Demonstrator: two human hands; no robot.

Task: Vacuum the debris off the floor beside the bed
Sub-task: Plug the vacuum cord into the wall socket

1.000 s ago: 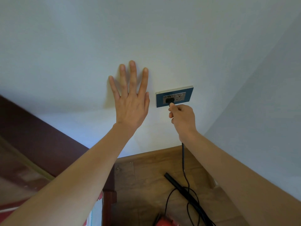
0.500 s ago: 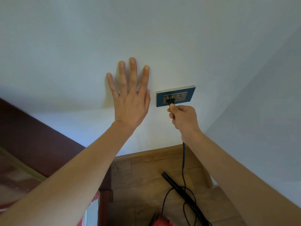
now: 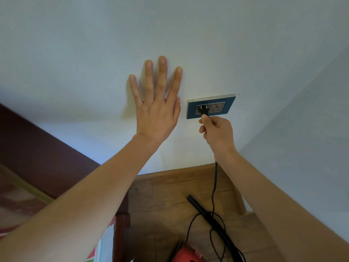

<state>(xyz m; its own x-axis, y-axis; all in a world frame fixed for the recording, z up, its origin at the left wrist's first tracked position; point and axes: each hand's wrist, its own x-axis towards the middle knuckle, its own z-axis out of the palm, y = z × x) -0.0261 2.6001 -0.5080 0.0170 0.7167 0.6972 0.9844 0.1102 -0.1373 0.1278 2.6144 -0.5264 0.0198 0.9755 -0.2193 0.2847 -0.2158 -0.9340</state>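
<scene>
Our left hand (image 3: 156, 114) flat, fingers straight, on wall (image 3: 75, 53). Right grip (image 3: 217, 133) pinches black plug (image 3: 203, 111), seated in socket plate (image 3: 211, 106) left outlet just above; cord (image 3: 214, 190) hangs to floor (image 3: 160, 201), red vacuum (image 3: 186, 255) at bottom edge.
</scene>
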